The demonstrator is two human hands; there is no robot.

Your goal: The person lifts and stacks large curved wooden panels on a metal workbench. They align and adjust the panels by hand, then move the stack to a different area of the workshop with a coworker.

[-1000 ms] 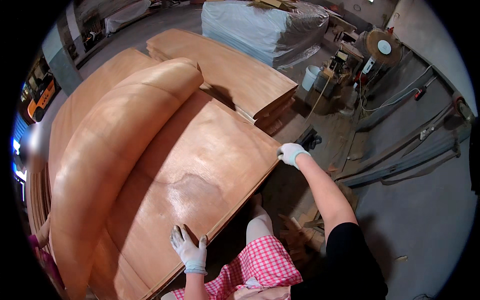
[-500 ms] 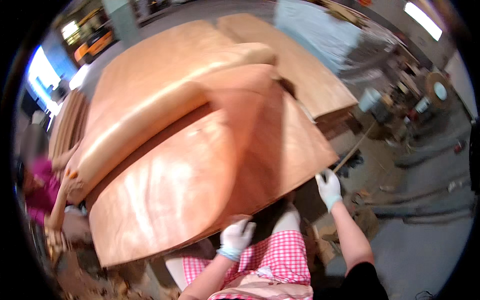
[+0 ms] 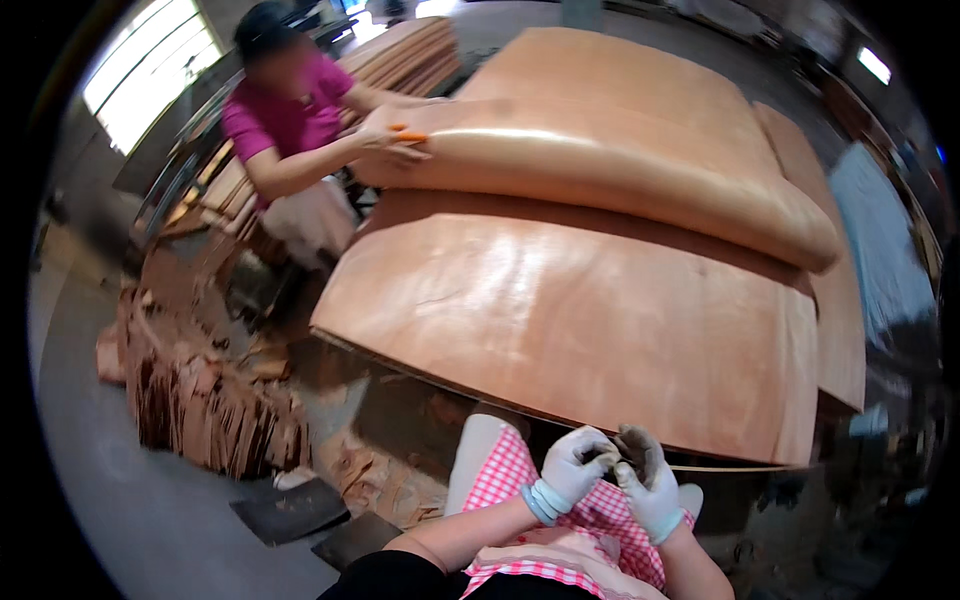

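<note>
Both my hands wear white gloves and meet in front of my waist, by the near edge of a stack of reddish-brown wood veneer sheets (image 3: pixel 560 320). My left hand (image 3: pixel 575 467) is closed, its fingertips pinched against those of my right hand (image 3: pixel 650 480). Something small may be between them; it is too small and hidden to name. My right hand's fingers are curled too, and the glove's palm side looks soiled. Across the stack lies a folded-over veneer sheet (image 3: pixel 620 180), its bend forming a thick rounded roll beyond my hands.
At the far left a co-worker in a magenta shirt (image 3: pixel 290 110) rests both hands on the folded sheet, with an orange-handled tool (image 3: pixel 408 134) in one. Upright veneer scraps (image 3: pixel 210 410) stand at left. A thin strip (image 3: pixel 735 469) runs along the stack's near right edge. Blue-white sheeting (image 3: pixel 880 240) lies at right.
My view has swung to the left. My hands, apart before with the right at the sheet's corner, are now together at my waist. The blurred, lifted sheet now lies flat on the stack.
</note>
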